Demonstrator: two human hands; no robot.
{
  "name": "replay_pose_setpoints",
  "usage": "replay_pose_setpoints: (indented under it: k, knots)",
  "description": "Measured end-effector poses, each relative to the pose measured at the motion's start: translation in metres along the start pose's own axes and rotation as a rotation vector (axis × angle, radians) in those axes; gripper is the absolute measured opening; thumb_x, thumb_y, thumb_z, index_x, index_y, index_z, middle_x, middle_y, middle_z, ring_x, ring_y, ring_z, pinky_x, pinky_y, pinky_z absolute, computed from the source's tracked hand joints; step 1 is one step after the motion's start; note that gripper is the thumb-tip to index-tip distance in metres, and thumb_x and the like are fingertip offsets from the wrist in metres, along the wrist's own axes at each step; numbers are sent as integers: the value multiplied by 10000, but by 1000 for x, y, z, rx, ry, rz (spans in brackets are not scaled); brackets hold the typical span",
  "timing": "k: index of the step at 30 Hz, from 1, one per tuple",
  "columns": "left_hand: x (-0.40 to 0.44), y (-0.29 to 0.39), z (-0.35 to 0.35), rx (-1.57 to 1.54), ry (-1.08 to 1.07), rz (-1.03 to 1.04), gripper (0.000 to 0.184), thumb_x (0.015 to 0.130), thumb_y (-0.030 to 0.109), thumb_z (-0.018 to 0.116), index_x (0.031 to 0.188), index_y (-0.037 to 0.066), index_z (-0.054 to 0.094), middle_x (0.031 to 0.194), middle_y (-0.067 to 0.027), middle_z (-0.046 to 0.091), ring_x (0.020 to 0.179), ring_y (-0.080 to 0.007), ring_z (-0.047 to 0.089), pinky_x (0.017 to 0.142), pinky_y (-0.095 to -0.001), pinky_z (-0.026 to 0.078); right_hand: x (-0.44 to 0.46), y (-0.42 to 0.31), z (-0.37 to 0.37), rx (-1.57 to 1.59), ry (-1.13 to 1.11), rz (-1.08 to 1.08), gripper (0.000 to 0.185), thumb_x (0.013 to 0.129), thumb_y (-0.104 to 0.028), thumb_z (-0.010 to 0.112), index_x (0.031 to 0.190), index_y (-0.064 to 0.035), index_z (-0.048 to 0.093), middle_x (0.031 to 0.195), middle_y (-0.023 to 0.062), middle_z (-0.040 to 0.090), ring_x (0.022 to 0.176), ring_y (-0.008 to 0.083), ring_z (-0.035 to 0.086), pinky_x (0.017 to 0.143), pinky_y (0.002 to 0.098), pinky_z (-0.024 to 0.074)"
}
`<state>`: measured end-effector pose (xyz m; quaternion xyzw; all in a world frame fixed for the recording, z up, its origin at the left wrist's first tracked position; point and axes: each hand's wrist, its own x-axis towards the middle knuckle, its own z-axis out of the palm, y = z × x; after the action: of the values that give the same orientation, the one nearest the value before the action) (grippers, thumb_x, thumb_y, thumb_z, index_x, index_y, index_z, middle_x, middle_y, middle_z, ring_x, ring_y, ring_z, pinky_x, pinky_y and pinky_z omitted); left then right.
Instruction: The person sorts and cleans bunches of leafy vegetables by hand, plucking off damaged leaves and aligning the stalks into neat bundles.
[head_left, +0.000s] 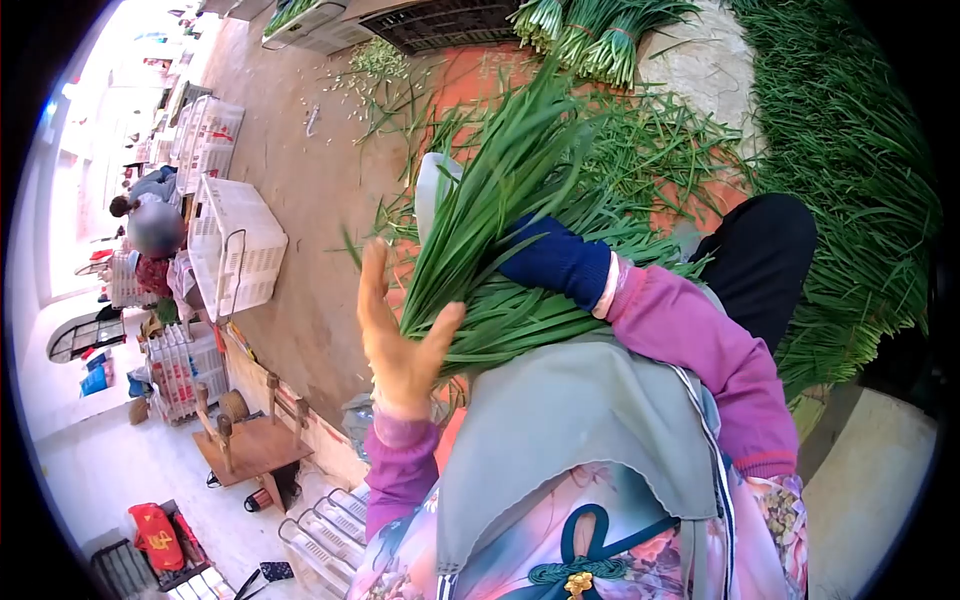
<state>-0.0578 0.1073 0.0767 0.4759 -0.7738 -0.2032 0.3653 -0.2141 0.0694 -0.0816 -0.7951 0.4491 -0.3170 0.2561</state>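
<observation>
Between the wide-spread left hand (400, 352) and the gloved right hand (545, 262), whose closure cannot be told, the long green leaves (500, 190) beyond the apron (570, 430) look light, limp and easily creased, best held loosely around their gathered middle.

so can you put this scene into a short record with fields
left hand: tan glove, fingers spread, at the edge of the leaves
right hand: navy glove, among the leaves, fingers partly hidden
leaves: long, green, loose
apron: grey, over the lap
bundles: green with pale stems, beyond the leaves
crate: white, slatted, on the floor
stool: wooden, off to the left
</observation>
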Motion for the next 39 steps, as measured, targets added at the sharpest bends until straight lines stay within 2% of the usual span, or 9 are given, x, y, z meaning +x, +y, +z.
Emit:
replay_pose_setpoints:
  k: [7, 9, 12, 16, 18, 25, 29, 32, 39]
  knots:
    - [-5, -48, 18, 24, -392, -373, 839, 678, 147, 737, 1363, 44, 265, 1297, -169, 435, 1147, -223, 474, 952, -295, 371, -7, -4, -5, -136, 24, 74, 275, 722, -231, 571, 934, -60, 612, 804, 155, 612, 758, 323, 596, 635, 400, 479]
    - [-3, -46, 17, 110, -380, -330, 799, 688, 175, 735, 1347, 40, 304, 1259, -172, 476, 1115, -224, 506, 936, -299, 386, -4, 28, -5, 122, 604, -122, 236, 743, -223, 547, 893, -57, 624, 710, 135, 618, 617, 280, 602, 547, 384, 475]
    - [-4, -47, 15, 171, -390, -398, 756, 693, 227, 739, 1321, 49, 358, 1155, -169, 556, 1052, -245, 550, 906, -319, 408, -30, 37, -61, 938, 318, 799, 284, 839, -276, 459, 876, -57, 635, 674, 85, 629, 462, 148, 541, 451, 293, 425]
    - [-5, -61, 12, -54, -395, -492, 758, 712, 225, 739, 1322, 20, 336, 1150, -145, 564, 1044, -198, 549, 901, -294, 411, -53, 74, -102, 1775, 615, 530, 313, 889, -313, 493, 985, -33, 596, 697, -8, 578, 502, 87, 472, 421, 201, 350]
    - [-5, -71, 12, -166, -375, -494, 741, 718, 183, 731, 1327, 31, 337, 1138, -123, 574, 1033, -176, 545, 902, -288, 408, -64, 80, -111, 1722, 1068, 765, 338, 900, -334, 481, 1034, -37, 570, 722, -13, 579, 526, 73, 461, 449, 202, 365]
    - [18, -87, 13, -328, -423, -447, 766, 698, 127, 730, 1339, 28, 323, 1132, -114, 571, 1014, -204, 539, 896, -293, 410, -60, 38, -149, 1187, 977, 688, 293, 877, -302, 547, 1024, -50, 571, 817, 30, 616, 629, 125, 559, 588, 239, 453]
    - [28, -95, 15, -209, -463, -548, 502, 742, 100, 683, 1185, -23, 482, 1021, -100, 619, 874, -185, 587, 804, -281, 453, -23, -40, -154, -47, 741, -91, 345, 712, -252, 725, 1000, -103, 606, 911, 63, 624, 775, 215, 605, 735, 278, 478]
    - [32, -93, 17, -526, -390, -709, 301, 772, 49, 631, 1052, -37, 561, 946, -101, 633, 792, -166, 610, 739, -278, 483, -6, -87, -130, -346, 235, -218, 664, 671, -485, 657, 1235, -193, 461, 1219, 119, 473, 1204, 298, 397, 1040, 496, 208]
    - [29, -80, 7, -850, 5, -966, 272, 799, 85, 605, 1020, -63, 551, 916, -128, 622, 770, -224, 620, 700, -324, 528, -9, -64, -78, -251, -195, -246, 626, 677, -410, 659, 1232, -191, 469, 934, 111, 541, 802, 286, 556, 664, 418, 434]
